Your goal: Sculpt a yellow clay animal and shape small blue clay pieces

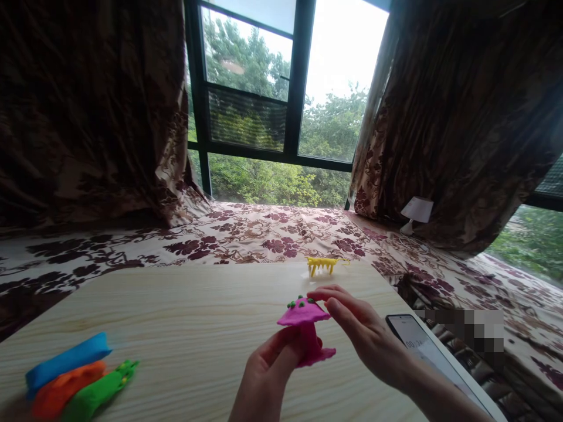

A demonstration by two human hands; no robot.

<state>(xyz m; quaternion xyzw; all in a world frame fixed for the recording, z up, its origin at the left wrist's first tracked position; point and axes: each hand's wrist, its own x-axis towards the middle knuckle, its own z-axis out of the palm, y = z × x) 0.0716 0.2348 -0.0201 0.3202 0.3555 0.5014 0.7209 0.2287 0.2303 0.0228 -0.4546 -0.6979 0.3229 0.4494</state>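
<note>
Pinching the stem (309,334) of the pink piece (303,317), the left hand (273,364) has thumb and fingers closed around it and holds it up over the near part of the table (185,328), right of the middle, cap uppermost. The right hand (373,335) is partly open and grips nothing; its fingertips reach the right side of the cap by the green dots (302,304), apparently touching, though the exact contact cannot be told.

The piece looks well advanced: cap, stem and a spread base (320,355) are joined, and several dots sit on top. What is left seems to be small work, perhaps pressing or settling the dots, and setting the piece down. Its far side is hidden, so any dots there cannot be counted.

Near the far edge, a yellow piece (320,264) stands on thin legs, seemingly shaped already. At near left, a blue lump (68,357), an orange lump (70,387) and a green lump (97,391) lie close together, apparently unworked. A phone (417,337) lies at right.
</note>
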